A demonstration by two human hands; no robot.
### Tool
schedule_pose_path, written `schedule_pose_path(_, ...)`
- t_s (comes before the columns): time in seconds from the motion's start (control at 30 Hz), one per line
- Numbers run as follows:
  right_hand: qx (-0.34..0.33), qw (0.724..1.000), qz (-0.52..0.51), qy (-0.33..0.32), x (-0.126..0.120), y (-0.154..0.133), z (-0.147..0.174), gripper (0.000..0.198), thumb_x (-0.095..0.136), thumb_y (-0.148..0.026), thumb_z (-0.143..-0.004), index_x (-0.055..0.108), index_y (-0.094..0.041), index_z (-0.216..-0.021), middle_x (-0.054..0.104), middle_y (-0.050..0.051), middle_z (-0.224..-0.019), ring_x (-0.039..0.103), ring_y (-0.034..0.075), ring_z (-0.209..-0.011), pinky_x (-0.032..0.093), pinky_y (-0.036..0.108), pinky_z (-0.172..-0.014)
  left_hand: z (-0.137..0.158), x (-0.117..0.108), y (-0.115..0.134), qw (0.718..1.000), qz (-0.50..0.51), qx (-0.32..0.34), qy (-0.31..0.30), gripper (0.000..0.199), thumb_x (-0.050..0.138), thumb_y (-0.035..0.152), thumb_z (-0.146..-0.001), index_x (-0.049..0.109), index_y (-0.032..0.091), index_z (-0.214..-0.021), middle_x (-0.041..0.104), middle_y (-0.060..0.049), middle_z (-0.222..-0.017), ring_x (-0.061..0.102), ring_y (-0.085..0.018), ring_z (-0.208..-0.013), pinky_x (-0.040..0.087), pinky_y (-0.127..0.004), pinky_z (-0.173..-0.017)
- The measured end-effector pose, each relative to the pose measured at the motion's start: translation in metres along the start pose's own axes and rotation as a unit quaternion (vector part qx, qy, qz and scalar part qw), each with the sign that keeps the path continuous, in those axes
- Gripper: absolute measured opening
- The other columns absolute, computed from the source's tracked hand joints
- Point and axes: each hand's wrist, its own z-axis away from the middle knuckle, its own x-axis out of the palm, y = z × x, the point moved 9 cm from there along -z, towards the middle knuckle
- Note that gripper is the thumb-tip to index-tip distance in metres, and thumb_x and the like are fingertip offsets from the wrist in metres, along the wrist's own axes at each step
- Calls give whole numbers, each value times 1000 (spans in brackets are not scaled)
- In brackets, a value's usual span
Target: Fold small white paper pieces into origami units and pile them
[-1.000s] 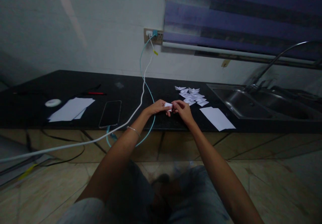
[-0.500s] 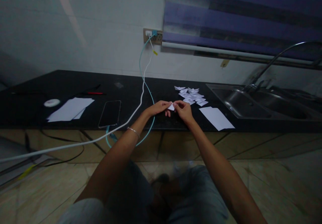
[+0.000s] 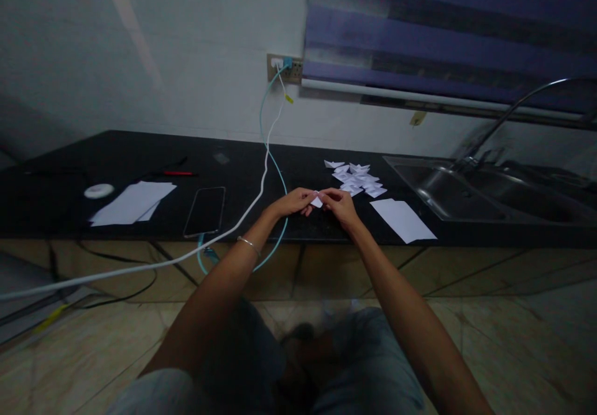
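Black counter (image 3: pixel 163 149), two hands (image 3: pixel 293 201) (image 3: pixel 340 205), one pinched paper (image 3: pixel 316 202)

This is a kitchen, perhaps in a home, though the dim light makes that uncertain. The metal sink (image 3: pixel 454 190) with two bowls shows it. A tall curved tap (image 3: pixel 495 126) rises behind the sink, a long black counter (image 3: pixel 163 147) runs left from it, and a purple striped blind (image 3: pixel 448 32) hangs above it.

Open counter (image 3: pixel 305 163) lies beyond the hands (image 3: pixel 339 205), between teal cable (image 3: pixel 278 169) and paper boats (image 3: pixel 358 179).
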Motion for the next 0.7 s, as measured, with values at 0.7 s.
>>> schedule_pose_path(0.7,8,990,-76,119,-23,6,2,35,74,-47,-65,72,-16,-82,70,5,-78,64,18,-62,57,35,-64,-6,-18,-7,991,92,-13,100,47,48,52,-88,60,9,-104,67,-6,-76,61,-9,-50,38,-16,-42)
